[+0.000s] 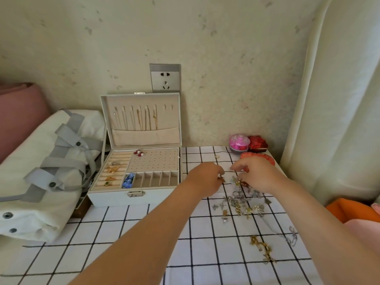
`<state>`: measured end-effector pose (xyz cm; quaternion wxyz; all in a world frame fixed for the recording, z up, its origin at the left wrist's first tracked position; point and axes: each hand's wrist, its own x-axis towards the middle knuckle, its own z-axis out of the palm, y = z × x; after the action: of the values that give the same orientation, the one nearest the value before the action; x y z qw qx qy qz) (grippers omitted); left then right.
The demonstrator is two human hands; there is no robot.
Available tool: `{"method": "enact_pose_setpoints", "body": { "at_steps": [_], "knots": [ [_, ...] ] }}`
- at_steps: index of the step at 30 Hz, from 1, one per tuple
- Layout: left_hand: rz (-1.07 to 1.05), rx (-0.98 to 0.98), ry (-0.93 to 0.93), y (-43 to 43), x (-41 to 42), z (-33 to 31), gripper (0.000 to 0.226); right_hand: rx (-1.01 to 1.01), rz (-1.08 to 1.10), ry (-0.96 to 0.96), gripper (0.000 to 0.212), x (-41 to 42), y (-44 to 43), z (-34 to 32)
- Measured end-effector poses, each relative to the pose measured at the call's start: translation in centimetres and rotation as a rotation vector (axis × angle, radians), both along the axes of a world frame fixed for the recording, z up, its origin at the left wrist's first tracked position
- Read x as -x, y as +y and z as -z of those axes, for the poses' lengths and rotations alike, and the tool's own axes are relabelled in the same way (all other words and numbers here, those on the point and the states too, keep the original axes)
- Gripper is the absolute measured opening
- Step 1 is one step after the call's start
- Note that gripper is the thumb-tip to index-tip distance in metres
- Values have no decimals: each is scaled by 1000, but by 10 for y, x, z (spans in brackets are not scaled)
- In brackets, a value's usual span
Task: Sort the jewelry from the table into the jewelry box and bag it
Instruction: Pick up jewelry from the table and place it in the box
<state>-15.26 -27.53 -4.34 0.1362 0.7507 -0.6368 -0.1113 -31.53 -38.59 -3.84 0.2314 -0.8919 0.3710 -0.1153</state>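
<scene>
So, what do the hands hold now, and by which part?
The left hand seems to pinch a small gold piece; the part is unclear. The right hand: cannot tell.

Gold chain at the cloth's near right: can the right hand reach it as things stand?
Probably yes. The gold chain lies uncovered on the checked cloth, nearer the person than the right hand. Nothing lies over it; the hand would only draw back from the jewelry pile.

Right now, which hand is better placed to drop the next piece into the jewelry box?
Left. The left hand sits between the jewelry box and the loose pile, and already seems to pinch a small gold piece. The right hand is farther, over the pile.
</scene>
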Motion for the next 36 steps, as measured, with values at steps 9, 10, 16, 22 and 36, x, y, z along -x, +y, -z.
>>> {"method": "enact_pose_setpoints", "body": {
  "at_steps": [9, 10, 16, 22, 36],
  "knots": [
    [-32, 72, 67, -4, 11, 9, 20, -69, 39, -54, 25, 26, -11, -2],
    [-36, 79, 66, -4, 13, 9, 22, -68, 35, -30, 23, 27, -8, -3],
    [-48, 126, 53, 1, 21, 3, 25, 74, -8, 131, 20, 24, 14, 2],
    [-84, 161, 66, 7, 20, -5, 25, 62, 20, 33, 23, 22, 16, -11],
    [-93, 354, 239, 34, -7, -34, 18, -335, 29, -351, 20, -8, 46, -51]
  ]
}}
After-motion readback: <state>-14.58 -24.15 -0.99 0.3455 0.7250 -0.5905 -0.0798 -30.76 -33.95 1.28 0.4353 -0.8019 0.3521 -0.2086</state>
